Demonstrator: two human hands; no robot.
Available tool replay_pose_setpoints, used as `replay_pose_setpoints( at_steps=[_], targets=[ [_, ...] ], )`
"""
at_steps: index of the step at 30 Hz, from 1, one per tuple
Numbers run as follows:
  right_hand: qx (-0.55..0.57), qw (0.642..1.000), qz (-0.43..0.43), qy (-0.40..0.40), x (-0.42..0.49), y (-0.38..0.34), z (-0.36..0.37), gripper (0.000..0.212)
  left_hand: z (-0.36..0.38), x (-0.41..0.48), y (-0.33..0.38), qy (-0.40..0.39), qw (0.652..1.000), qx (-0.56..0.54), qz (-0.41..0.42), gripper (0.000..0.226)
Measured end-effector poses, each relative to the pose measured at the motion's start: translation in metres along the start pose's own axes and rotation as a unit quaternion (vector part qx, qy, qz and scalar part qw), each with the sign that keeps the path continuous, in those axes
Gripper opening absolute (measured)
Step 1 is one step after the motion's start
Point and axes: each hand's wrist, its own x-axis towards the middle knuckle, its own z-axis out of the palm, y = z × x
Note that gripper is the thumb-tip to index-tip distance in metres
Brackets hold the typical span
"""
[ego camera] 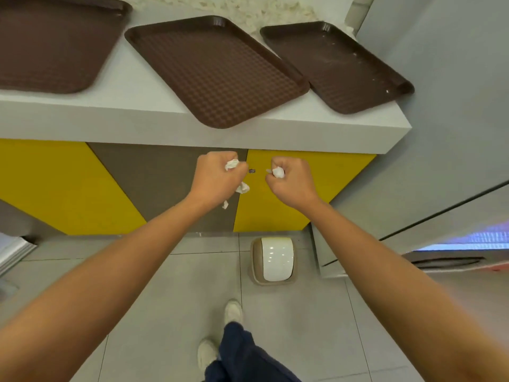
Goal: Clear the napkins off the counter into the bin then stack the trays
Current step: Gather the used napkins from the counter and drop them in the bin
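The left hand (217, 175) is clenching crumpled napkins (231, 164), scraps (243, 188) apparently dangling beneath its fist; the right hand (292, 180) is clenching another wad (278, 172). Dangling scraps could miss the bin (275, 260) below the right hand.

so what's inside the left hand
Crumpled white napkins: bits poke out at the top and bottom of the left hand. Its curled grip covers the rest, so how many it holds cannot be told.
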Motion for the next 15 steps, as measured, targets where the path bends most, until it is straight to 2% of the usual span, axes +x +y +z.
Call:
replay_pose_setpoints(
  at_steps=[4, 7, 10, 15],
  targets=[
    [0.019, 0.998, 0.055, -0.010, -0.033, 0.031, 0.002, 0.042, 0.029, -0.025, -0.016, -0.034, 0.999, -0.006, -0.012, 0.040],
    [0.021, 0.996, 0.082, -0.030, -0.055, 0.053, 0.003, 0.031, 0.052, -0.043, -0.026, -0.052, 0.998, -0.013, -0.026, 0.033],
    [0.023, 0.993, 0.106, -0.039, -0.067, 0.078, 0.002, 0.038, 0.076, -0.052, -0.039, -0.061, 0.997, -0.016, -0.050, 0.026],
    [-0.003, 0.983, 0.165, -0.081, -0.080, 0.135, 0.002, 0.042, 0.127, -0.055, -0.066, -0.045, 0.994, 0.024, -0.097, 0.039]
  ],
)
